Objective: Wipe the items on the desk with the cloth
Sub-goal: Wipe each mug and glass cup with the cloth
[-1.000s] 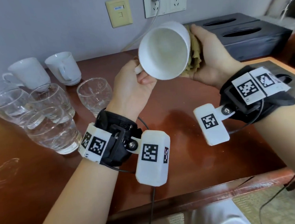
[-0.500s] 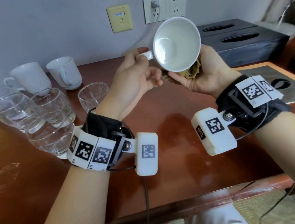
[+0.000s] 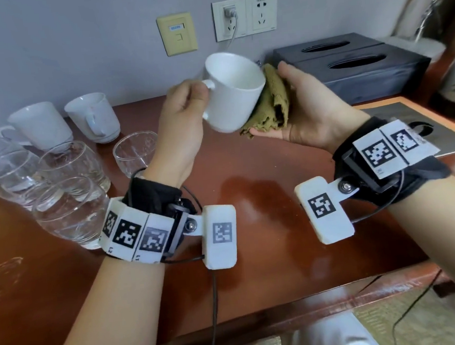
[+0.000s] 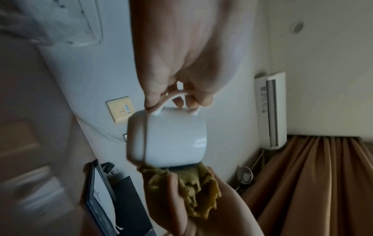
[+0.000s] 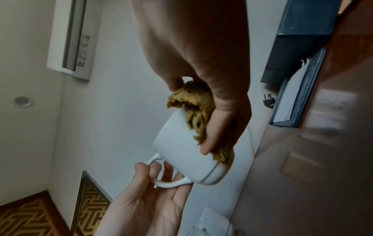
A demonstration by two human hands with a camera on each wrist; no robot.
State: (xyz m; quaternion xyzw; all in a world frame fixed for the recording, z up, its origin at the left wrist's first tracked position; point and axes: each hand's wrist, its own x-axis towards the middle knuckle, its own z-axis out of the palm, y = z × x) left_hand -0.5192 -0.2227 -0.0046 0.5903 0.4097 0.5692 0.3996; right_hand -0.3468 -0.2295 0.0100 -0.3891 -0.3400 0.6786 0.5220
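Observation:
A white mug (image 3: 232, 90) is held above the desk (image 3: 249, 187). My left hand (image 3: 186, 107) grips its handle (image 4: 173, 102), fingers curled through the loop. An olive-green cloth (image 3: 271, 100) lies bunched in my right hand (image 3: 305, 106), whose palm and thumb press it against the mug's side. In the right wrist view the cloth (image 5: 195, 115) sits between the thumb and the mug (image 5: 181, 153). The mug is tilted, its mouth turned up and to the right.
Two more white mugs (image 3: 91, 117) and several clear glasses (image 3: 71, 209) stand at the left of the desk. A dark tissue box (image 3: 354, 64) sits at the back right, a grey tray (image 3: 407, 120) beside it. Wall sockets (image 3: 246, 15) are behind.
The mug has been turned: its mouth faced me before, now its side faces me with the mouth up. The cloth went from the mug's bottom to its side.

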